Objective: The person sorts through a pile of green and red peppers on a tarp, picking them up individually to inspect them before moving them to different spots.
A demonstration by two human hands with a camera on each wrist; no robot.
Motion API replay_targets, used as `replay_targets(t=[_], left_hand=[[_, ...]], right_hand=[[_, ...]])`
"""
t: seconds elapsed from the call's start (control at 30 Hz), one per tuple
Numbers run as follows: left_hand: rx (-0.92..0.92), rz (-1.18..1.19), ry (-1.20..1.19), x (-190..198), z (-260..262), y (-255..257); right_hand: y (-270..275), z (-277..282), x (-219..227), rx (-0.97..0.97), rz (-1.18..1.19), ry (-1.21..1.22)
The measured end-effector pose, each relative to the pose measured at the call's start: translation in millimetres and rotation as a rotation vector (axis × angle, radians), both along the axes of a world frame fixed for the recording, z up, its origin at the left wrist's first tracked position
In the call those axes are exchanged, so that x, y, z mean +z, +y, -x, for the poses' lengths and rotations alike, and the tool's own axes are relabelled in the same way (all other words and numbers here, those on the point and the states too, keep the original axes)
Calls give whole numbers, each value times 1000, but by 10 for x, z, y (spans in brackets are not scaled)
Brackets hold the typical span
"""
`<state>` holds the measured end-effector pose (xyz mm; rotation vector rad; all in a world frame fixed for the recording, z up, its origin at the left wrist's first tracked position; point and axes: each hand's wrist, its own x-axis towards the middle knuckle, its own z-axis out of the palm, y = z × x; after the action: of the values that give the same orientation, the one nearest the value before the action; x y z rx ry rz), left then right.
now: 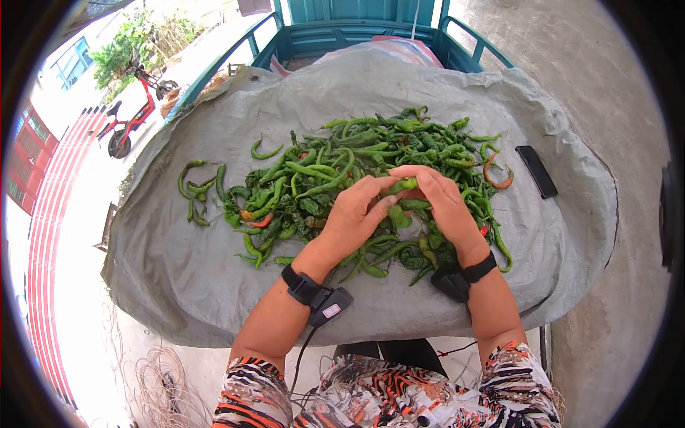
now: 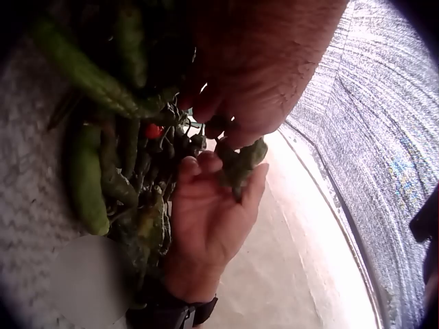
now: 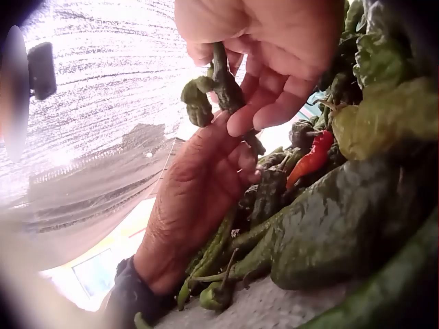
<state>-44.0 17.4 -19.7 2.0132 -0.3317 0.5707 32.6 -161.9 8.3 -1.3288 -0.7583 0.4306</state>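
Over the near middle of a heap of green peppers, both hands meet around a few green peppers. The left hand has its thumb and fingers on a green pepper, and the right hand grips it from the other side. From the right wrist view, dark green peppers hang between the right hand's fingers, with the left hand touching them from below. In the left wrist view a green pepper lies between the two hands, partly hidden by fingers.
A grey cloth lies under the heap, with a phone on its right side. Several peppers lie apart at the left. Beyond the cloth are a blue-green cart and a red bike; a cable hangs from the left wrist camera.
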Motion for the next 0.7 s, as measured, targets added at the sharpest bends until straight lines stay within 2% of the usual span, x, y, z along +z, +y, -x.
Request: replay_targets(t=[0.17,0.27,0.33,0.37,0.4,0.5,0.53,0.63,0.7], left_hand=[[-4,49,7,-55,-22,-17],[39,79,31,-66,-6,-30],[92,134,56,-73,-20,-31],[139,153,190,-48,-2,-21],[147,245,172,-25,-1,-32],[173,413,55,-6,-35,-54],[183,452,3,-3,-43,-57],[232,392,-18,-98,-81,-15],[230,355,28,-120,-80,11]], right_hand=[[-37,-84,-87,-207,143,-83],[-36,-135,-176,-366,163,-173],[-58,-140,-148,-411,96,-154],[-65,-137,-112,-433,61,-146],[-78,-117,-65,-440,95,-144],[-122,-126,-86,-306,238,-346],[-150,-112,-39,-209,350,-444],[-140,-26,77,11,644,-743],[-161,-48,-30,32,696,-880]])
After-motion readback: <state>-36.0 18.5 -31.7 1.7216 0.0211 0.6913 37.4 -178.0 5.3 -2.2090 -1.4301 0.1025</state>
